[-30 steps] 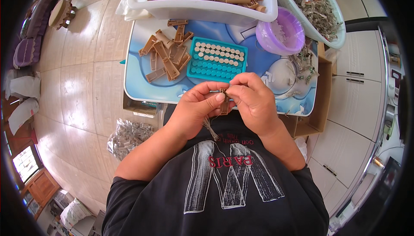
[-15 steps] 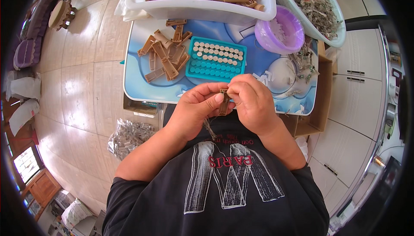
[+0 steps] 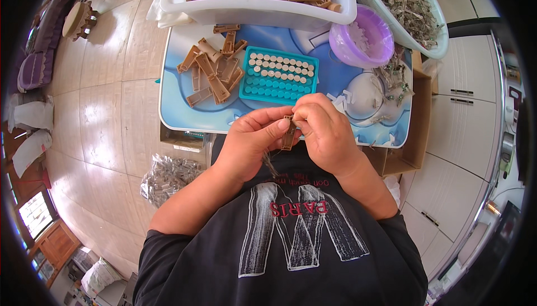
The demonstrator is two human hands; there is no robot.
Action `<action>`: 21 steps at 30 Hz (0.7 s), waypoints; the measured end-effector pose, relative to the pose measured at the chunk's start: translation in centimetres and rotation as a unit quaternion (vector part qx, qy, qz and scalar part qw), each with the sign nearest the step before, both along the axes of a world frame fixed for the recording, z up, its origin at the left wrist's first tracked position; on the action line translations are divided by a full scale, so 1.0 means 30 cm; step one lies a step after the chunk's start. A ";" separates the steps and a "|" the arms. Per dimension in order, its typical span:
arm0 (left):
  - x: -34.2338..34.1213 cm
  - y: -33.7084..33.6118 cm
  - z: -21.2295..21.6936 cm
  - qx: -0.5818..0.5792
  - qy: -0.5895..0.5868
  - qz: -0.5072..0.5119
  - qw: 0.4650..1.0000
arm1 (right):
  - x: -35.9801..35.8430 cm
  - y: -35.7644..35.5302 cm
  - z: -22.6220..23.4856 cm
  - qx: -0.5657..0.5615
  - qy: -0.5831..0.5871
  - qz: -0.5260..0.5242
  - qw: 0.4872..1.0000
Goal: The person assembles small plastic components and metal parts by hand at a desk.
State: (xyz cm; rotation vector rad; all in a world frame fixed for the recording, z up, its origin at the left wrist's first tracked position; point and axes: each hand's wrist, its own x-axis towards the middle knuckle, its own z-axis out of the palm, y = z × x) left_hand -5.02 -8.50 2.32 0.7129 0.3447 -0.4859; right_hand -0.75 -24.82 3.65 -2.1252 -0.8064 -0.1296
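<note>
Small brown plastic clip [image 3: 288, 131] sat pinched between both grips, long axis near-far, just near of the blue bench [image 3: 173, 104]. Left hand [image 3: 251, 141] and right hand [image 3: 324, 132] closed on it, fingertips touching.

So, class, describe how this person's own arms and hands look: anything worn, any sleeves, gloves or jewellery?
Both hands are bare: the left hand and right hand wear no gloves, and no rings or watch show. The forearms are uncovered. Short sleeves of a dark grey T-shirt, printed with large pale letters and smaller red ones, end above the elbows.
</note>
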 end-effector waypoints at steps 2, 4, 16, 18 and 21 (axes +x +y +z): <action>-0.001 -0.003 0.004 0.013 0.001 0.001 1.000 | -0.002 0.000 0.001 0.000 0.005 0.001 1.000; -0.002 -0.005 0.005 0.025 0.002 0.002 1.000 | -0.005 0.000 0.004 -0.023 0.005 0.004 1.000; -0.011 -0.009 -0.012 0.086 0.006 0.000 0.996 | -0.010 0.005 -0.020 0.000 0.048 -0.001 0.999; -0.006 -0.019 -0.002 0.102 0.003 0.050 0.994 | -0.018 0.005 -0.026 -0.001 0.016 -0.034 0.999; 0.006 -0.019 0.005 0.123 0.005 0.105 0.987 | -0.054 0.013 0.000 -0.009 0.033 -0.070 0.997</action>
